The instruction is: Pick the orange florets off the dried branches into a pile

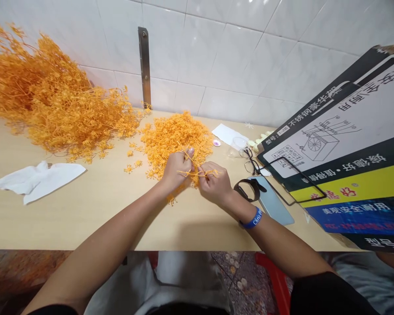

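Both hands meet over the front of a heap of small orange plastic flower pieces (179, 135). My left hand (178, 167) is closed, thumb up, on an orange plastic stem (188, 173). Close beside it, my right hand (214, 183) is closed on thin orange branches of what looks like the same stem. Some orange bits hang below the hands, and the fingertips partly hide the held piece. To the left lies a large tangled pile of orange plastic flower sprays (62, 100), with a few loose orange pieces between the pile and the heap.
A crumpled white tissue (37, 179) lies at left. Right of my hands are a black watch (249, 189), a light-blue phone (274, 201), glasses (249, 162) and a clear cup (239, 145). A large printed cardboard panel (344, 144) leans at right. A tiled wall (210, 57) bounds the table.
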`<action>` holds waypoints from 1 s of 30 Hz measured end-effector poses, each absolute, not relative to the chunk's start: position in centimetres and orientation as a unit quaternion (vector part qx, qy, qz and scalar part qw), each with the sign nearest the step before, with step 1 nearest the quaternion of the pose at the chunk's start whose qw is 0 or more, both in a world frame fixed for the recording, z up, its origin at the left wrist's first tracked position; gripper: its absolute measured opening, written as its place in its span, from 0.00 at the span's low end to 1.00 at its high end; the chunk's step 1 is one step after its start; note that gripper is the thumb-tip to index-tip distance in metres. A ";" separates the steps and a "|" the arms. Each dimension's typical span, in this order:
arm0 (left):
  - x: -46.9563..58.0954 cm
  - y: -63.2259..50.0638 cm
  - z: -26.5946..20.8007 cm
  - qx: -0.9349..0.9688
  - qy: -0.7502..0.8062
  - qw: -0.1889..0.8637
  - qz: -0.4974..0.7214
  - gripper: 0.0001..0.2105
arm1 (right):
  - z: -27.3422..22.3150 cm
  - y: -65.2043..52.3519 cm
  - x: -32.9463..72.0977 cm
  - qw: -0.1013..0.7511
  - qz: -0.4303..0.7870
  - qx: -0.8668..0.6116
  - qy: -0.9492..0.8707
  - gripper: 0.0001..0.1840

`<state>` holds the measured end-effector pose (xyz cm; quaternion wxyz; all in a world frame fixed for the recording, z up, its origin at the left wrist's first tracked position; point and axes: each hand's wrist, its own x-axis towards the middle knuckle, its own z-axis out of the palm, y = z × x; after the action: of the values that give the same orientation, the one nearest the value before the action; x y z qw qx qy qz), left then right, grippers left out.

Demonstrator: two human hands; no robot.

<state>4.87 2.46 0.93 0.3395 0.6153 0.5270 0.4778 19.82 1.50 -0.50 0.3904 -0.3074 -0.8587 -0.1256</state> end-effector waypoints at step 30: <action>1.2 4.9 1.7 0.481 0.503 0.459 0.552 0.17 | -0.3 -0.3 20.5 0.462 0.017 -0.255 -0.849 0.19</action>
<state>1.20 4.92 1.69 0.4587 0.4808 0.5035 0.5522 20.50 -0.32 -0.26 0.4620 -0.2546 -0.8494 0.0169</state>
